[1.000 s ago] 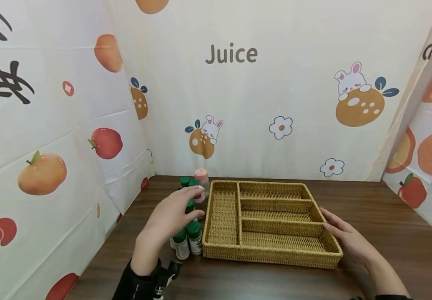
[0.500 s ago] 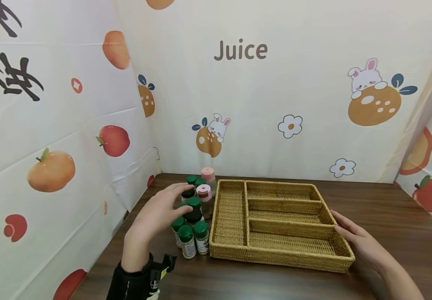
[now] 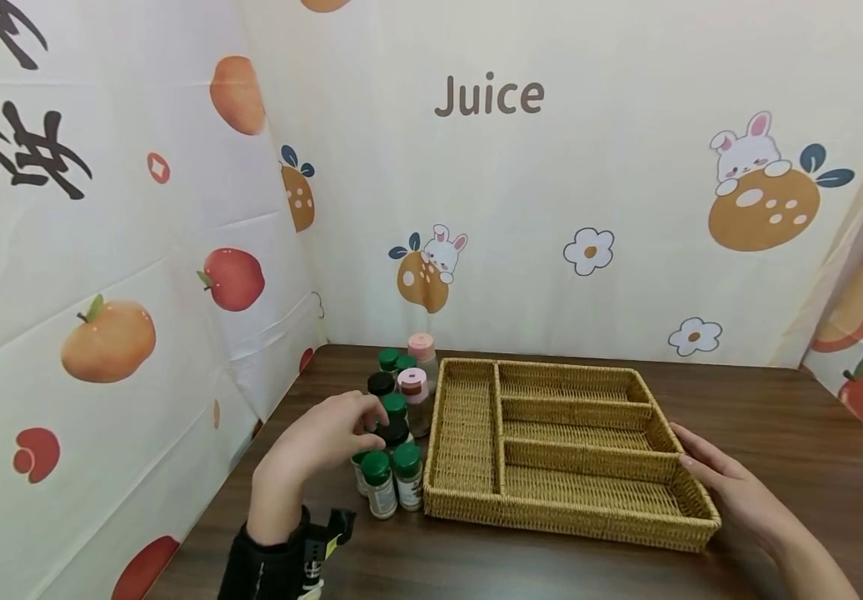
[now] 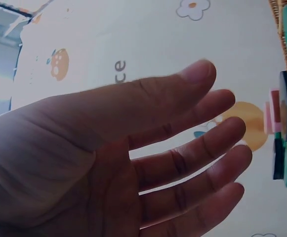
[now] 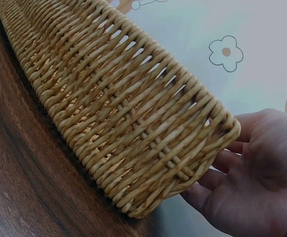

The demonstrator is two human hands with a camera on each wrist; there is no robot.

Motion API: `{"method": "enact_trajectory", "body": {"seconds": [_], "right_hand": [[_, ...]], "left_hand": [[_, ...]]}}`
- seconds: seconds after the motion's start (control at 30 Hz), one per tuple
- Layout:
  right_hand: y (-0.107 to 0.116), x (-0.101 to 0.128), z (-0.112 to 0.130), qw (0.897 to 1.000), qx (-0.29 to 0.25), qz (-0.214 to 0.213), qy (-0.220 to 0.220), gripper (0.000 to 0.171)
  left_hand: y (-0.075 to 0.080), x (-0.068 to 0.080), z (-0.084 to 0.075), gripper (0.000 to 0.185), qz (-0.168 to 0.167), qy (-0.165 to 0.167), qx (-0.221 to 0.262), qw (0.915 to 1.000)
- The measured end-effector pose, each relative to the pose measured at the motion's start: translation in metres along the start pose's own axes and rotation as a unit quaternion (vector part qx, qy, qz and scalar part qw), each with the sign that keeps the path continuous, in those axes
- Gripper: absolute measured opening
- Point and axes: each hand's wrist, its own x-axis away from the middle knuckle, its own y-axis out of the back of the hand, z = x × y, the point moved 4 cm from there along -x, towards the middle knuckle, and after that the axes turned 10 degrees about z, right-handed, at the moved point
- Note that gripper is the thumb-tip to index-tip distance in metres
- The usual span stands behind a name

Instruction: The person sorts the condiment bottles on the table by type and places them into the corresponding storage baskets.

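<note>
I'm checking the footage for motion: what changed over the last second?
The left hand drew back from the far pink-capped jars and lowered toward the near spice jars, fingers open, holding nothing. The right hand stayed flat against the wicker tray at its right end. The jars and the tray kept their places.
</note>
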Motion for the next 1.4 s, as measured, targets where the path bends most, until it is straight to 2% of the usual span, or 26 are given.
{"method": "enact_trajectory", "body": {"seconds": [0.27, 0.47, 0.87, 1.23, 1.4], "right_hand": [[0.004, 0.003, 0.001, 1.0, -0.004, 0.0, 0.011, 0.061], [0.006, 0.005, 0.001, 1.0, -0.01, 0.002, 0.02, 0.06], [0.007, 0.006, 0.001, 1.0, -0.01, -0.003, 0.014, 0.061], [0.003, 0.004, 0.0, 1.0, 0.007, -0.01, -0.01, 0.063], [-0.001, 0.001, 0.001, 1.0, 0.004, -0.007, -0.02, 0.064]], "left_hand": [[-0.01, -0.014, -0.005, 0.028, 0.0, 0.021, 0.005, 0.9998], [-0.02, -0.025, -0.008, 0.035, 0.012, 0.014, -0.011, 0.9998], [-0.028, -0.039, -0.009, 0.03, 0.0, 0.01, -0.058, 0.9983], [-0.028, -0.036, -0.009, 0.028, -0.013, 0.01, -0.073, 0.9972], [-0.026, -0.03, -0.009, 0.031, -0.037, 0.011, -0.074, 0.9965]]}}
